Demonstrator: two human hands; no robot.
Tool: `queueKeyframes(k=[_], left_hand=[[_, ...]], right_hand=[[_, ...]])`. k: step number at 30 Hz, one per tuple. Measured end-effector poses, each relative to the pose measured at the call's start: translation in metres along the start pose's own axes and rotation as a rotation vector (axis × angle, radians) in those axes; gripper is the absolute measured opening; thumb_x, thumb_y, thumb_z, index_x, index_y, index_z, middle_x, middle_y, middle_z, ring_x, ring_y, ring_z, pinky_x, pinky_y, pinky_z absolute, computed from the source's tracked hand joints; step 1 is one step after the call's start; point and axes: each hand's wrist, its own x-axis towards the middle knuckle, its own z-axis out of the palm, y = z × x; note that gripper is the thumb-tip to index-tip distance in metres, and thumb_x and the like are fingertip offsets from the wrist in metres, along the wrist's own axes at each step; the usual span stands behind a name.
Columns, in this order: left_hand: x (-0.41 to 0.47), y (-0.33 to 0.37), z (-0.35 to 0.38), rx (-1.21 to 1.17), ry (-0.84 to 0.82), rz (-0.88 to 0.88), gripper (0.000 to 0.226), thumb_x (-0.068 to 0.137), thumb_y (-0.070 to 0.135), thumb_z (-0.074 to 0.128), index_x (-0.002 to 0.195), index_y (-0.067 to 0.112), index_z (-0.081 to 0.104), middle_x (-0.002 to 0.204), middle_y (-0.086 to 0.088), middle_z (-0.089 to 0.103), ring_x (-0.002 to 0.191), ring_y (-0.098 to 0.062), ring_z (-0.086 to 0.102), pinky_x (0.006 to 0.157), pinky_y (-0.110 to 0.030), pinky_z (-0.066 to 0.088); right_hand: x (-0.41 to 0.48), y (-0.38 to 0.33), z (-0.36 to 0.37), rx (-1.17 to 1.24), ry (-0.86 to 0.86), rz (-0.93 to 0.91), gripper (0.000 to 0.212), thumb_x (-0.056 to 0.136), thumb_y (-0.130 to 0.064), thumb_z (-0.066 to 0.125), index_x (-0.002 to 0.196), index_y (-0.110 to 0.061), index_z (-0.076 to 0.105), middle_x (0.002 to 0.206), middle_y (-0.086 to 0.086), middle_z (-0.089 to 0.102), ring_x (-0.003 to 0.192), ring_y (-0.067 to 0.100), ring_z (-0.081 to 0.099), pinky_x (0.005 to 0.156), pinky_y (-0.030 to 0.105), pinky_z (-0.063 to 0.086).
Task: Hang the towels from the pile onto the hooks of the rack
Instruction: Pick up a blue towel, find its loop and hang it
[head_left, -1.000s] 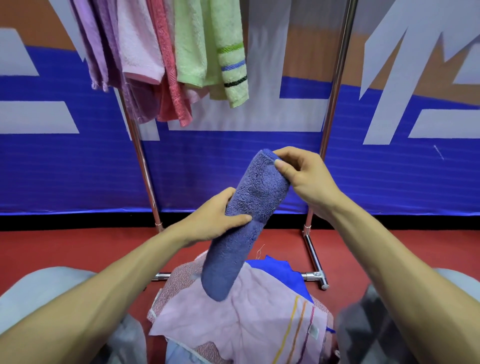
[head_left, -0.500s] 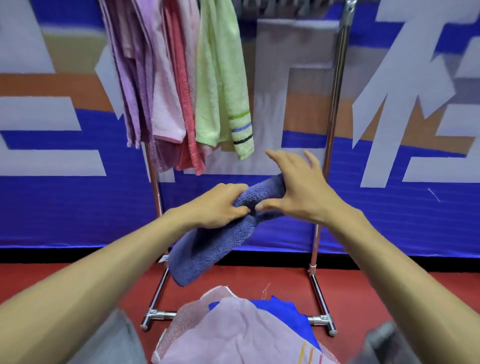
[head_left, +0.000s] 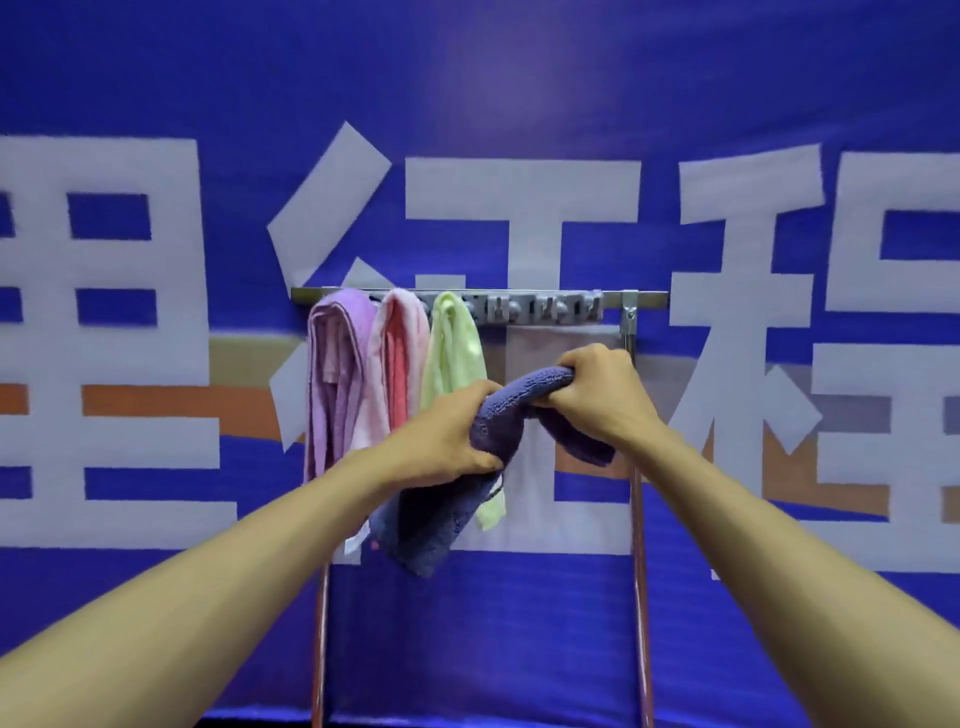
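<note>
A dark blue towel (head_left: 511, 402) is stretched between both hands, just below the hook rail. My left hand (head_left: 447, 434) grips its lower part, and the loose end hangs down beneath that hand. My right hand (head_left: 597, 392) grips the upper end, below the bare grey hooks (head_left: 540, 307) on the right half of the rack's top bar (head_left: 647, 298). A purple towel (head_left: 337, 374), a pink towel (head_left: 397, 358) and a light green towel (head_left: 452, 353) hang side by side from the left hooks. The pile is out of view.
The rack's right upright (head_left: 638, 519) stands just right of my right hand; the left upright (head_left: 319, 649) shows below the hanging towels. Behind the rack is a blue banner (head_left: 519, 104) with large white characters.
My view has tilted up from the floor and pile to the rack's top bar. Both hands have raised the blue towel toward the hooks, and my right hand has closed round its upper end.
</note>
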Motion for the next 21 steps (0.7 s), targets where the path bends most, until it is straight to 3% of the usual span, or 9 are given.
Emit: queueKeyframes(k=[2,5,10,13,16,21], left_hand=[[0.002,-0.001,-0.008,0.088,0.009,-0.008,0.05,0.07,0.016,0.068,0.105,0.038,0.041,0.095,0.014,0.057,0.086,-0.01,0.057,0.077,-0.028,0.048],[0.004,-0.002,-0.024,0.251,0.092,-0.071,0.043,0.075,0.015,0.056,0.113,0.031,0.043,0.108,-0.001,0.063,0.097,-0.029,0.06,0.081,-0.042,0.05],[0.022,-0.013,-0.058,0.472,0.201,-0.13,0.028,0.083,0.013,0.051,0.109,0.021,0.047,0.109,-0.005,0.063,0.096,-0.033,0.059,0.077,-0.042,0.048],[0.041,-0.03,-0.078,0.501,0.202,-0.155,0.024,0.082,0.011,0.05,0.104,0.021,0.047,0.108,-0.004,0.062,0.095,-0.032,0.058,0.078,-0.044,0.048],[0.063,-0.047,-0.094,0.502,0.257,-0.195,0.026,0.081,0.009,0.049,0.102,0.023,0.052,0.105,-0.002,0.061,0.095,-0.029,0.056,0.08,-0.041,0.048],[0.111,-0.075,-0.121,0.476,0.39,-0.318,0.025,0.072,0.003,0.045,0.09,0.013,0.058,0.09,-0.009,0.063,0.083,-0.031,0.057,0.06,-0.036,0.044]], right_hand=[[0.011,-0.002,-0.014,0.048,0.076,0.015,0.017,0.073,-0.031,0.069,0.072,-0.014,0.069,0.073,0.008,0.069,0.074,0.029,0.064,0.065,0.04,0.055],[0.023,-0.002,-0.026,0.024,0.159,0.033,0.013,0.078,-0.025,0.066,0.088,-0.022,0.073,0.087,0.007,0.073,0.085,0.029,0.065,0.071,0.039,0.056],[0.048,-0.002,-0.016,-0.044,0.142,-0.028,0.01,0.083,-0.026,0.063,0.085,-0.02,0.072,0.083,0.007,0.072,0.081,0.029,0.065,0.066,0.035,0.052],[0.066,-0.002,0.002,-0.129,0.085,-0.098,0.014,0.084,-0.029,0.063,0.087,-0.019,0.071,0.087,0.007,0.07,0.083,0.03,0.064,0.073,0.037,0.051],[0.088,-0.002,0.023,-0.08,0.008,-0.132,0.01,0.08,-0.019,0.055,0.084,-0.018,0.064,0.086,0.007,0.068,0.08,0.03,0.062,0.07,0.039,0.053],[0.147,-0.008,0.048,0.067,0.007,-0.19,0.019,0.075,-0.01,0.048,0.084,-0.018,0.063,0.081,0.003,0.068,0.079,0.026,0.059,0.071,0.038,0.051]])
